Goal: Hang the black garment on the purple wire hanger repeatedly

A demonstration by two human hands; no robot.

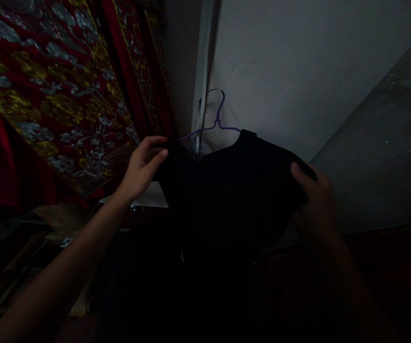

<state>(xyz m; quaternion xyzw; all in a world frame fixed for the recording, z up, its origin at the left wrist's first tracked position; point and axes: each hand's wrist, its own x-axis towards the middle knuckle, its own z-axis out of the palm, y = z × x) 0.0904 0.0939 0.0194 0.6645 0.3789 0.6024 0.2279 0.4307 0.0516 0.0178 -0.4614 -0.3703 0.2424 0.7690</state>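
Note:
A black garment (234, 190), perhaps a shirt, hangs on a thin purple wire hanger (218, 122) in the middle of the view. The hanger's hook points up beside a pale vertical strip on the wall. My left hand (144, 164) pinches the garment at its left shoulder, thumb and fingers closed on the cloth. On the other side, my right hand (314, 193) grips the right shoulder or sleeve, with its thumb in front and the fingers partly hidden behind. The garment's lower part fades into darkness.
Red cloth with gold and silver embroidery (58, 90) hangs at the left. Behind the hanger stands a pale wall (298, 62), with shiny clear sheeting (387, 147) at the right. Dim, jumbled items (23, 257) lie at lower left.

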